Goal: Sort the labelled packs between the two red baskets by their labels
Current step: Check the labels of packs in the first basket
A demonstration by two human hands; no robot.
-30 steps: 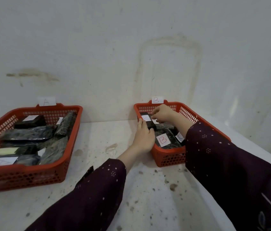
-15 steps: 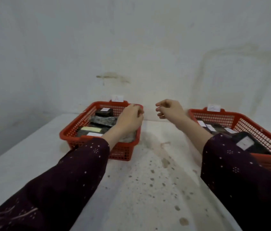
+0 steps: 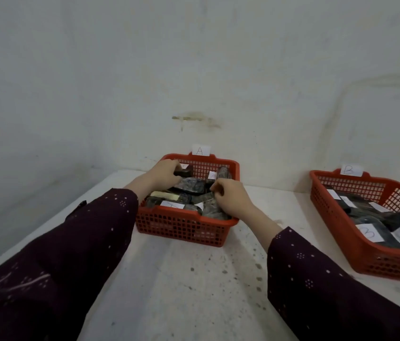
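Red basket A (image 3: 186, 228) stands in the middle against the wall, with a paper tag "A" (image 3: 200, 150) on its back rim. It holds several dark packs with white labels (image 3: 173, 205). My left hand (image 3: 164, 174) reaches into its back left corner and grips a dark pack (image 3: 186, 171). Over the basket's right side, my right hand (image 3: 231, 196) curls its fingers onto another dark pack (image 3: 206, 196). Red basket B (image 3: 366, 257), with its tag "B" (image 3: 349, 170), stands to the right and holds several packs, some labelled B (image 3: 370, 233).
Both baskets rest on a speckled white table (image 3: 181, 291) set against a stained white wall (image 3: 194, 82). The table's left edge (image 3: 46, 217) runs diagonally beside my left sleeve. A gap of bare tabletop separates the two baskets.
Both hands left basket B and moved across to basket A. My view turned left, so basket A is now central. Both hands have dropped into basket A onto its packs.
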